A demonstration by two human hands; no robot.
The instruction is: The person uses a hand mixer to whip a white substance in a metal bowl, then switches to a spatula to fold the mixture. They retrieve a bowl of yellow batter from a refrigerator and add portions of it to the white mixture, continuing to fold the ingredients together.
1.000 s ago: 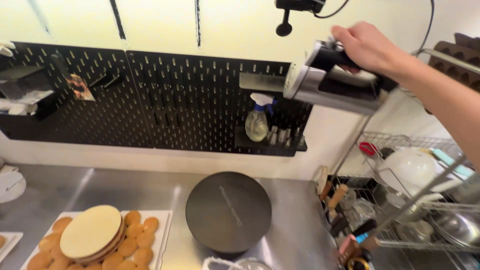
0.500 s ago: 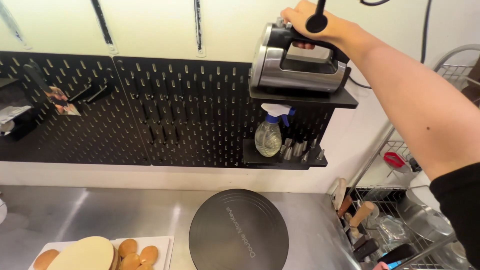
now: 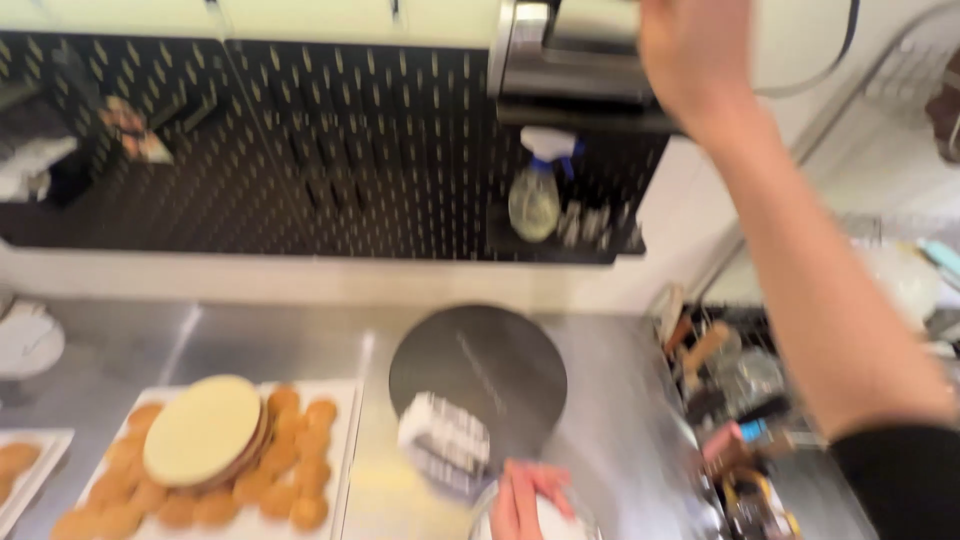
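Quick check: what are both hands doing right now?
Left hand: low at the frame's bottom, resting on a white bowl; grip unclear.
Right hand: raised at the silver appliance on the shelf; blurred, grip cannot be told.

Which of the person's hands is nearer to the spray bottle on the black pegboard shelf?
The right. The right hand is up at the appliance just above the spray bottle; the left hand is low over the counter.

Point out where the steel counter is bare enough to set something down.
Bare steel counter lies between the pegboard wall and the white tray of cookies, left of the black round plate. Another strip runs right of that plate. The wire rack at right is crowded.
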